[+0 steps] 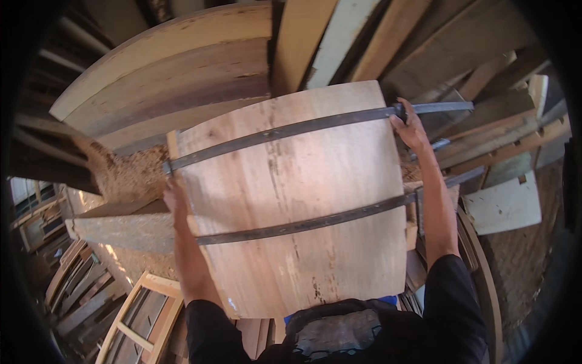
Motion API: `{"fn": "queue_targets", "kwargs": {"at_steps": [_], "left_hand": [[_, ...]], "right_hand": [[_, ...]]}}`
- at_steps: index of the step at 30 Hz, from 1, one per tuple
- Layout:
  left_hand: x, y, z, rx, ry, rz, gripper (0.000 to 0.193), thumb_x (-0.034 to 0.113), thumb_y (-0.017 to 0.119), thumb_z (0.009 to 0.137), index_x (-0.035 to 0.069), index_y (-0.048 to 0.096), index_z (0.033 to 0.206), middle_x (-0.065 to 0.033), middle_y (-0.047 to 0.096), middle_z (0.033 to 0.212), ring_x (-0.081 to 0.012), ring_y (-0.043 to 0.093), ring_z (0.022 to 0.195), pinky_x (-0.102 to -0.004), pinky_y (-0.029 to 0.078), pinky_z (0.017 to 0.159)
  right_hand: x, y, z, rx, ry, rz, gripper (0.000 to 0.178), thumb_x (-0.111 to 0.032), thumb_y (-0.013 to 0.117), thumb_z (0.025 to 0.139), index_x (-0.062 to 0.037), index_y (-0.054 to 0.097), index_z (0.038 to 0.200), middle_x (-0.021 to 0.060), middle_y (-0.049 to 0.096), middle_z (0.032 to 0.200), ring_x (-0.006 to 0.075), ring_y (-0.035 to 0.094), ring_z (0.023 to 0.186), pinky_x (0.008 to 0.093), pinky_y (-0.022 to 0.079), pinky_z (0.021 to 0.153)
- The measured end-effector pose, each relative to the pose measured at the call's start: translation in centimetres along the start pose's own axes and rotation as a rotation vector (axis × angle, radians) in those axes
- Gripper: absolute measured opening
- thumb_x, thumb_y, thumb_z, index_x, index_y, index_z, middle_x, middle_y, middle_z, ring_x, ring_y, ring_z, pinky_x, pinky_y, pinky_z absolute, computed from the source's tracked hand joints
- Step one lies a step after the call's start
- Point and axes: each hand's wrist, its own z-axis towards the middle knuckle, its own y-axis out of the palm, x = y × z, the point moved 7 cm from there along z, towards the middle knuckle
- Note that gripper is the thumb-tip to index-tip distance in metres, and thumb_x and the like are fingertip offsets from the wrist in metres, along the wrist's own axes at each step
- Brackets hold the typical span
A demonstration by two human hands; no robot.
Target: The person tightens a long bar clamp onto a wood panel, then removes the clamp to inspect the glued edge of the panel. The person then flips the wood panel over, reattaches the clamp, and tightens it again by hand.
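Note:
A wide pale wooden panel of edge-joined boards lies in front of me, with dark streaks along its grain. Two dark metal bar clamps span it from left to right: the far bar clamp and the near bar clamp. At the far clamp's left end, my left hand is closed by the jaw and the panel's edge, its fingers partly hidden. My right hand grips the same clamp's jaw at the right edge, thumb over the panel side. Neither hand touches the near clamp.
Behind the panel leans a curved-top board assembly. Sawdust covers the surface at left, above a thick beam. A framed wooden window sash stands lower left. Planks crowd the back right, near a pale board.

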Motion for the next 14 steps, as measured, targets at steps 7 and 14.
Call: {"fn": "queue_targets", "kwargs": {"at_steps": [7,14], "left_hand": [[0.4,-3.2,-0.7,0.091,0.069,0.018,0.07,0.054,0.026,0.095,-0.005,0.061,0.11,-0.0338,0.057,0.109,-0.0514,0.049,0.106,-0.0539,0.037,0.09],[1.1,-2.5,0.0,0.035,0.047,0.061,0.074,0.059,0.025,0.094,-0.003,0.06,0.114,-0.0351,0.055,0.111,-0.0521,0.048,0.107,-0.0521,0.037,0.093]], "right_hand": [[9.3,-12.0,-5.6,0.576,0.388,-0.067,0.055,-0.024,0.064,0.085,0.0022,0.043,0.129,0.0195,0.061,0.103,0.029,0.06,0.094,0.0375,0.049,0.082],[17.6,-2.9,-3.3,0.381,0.432,1.656,0.072,-0.033,0.069,0.083,-0.0001,0.031,0.135,0.014,0.057,0.116,0.0264,0.059,0.096,0.0441,0.049,0.087]]}}
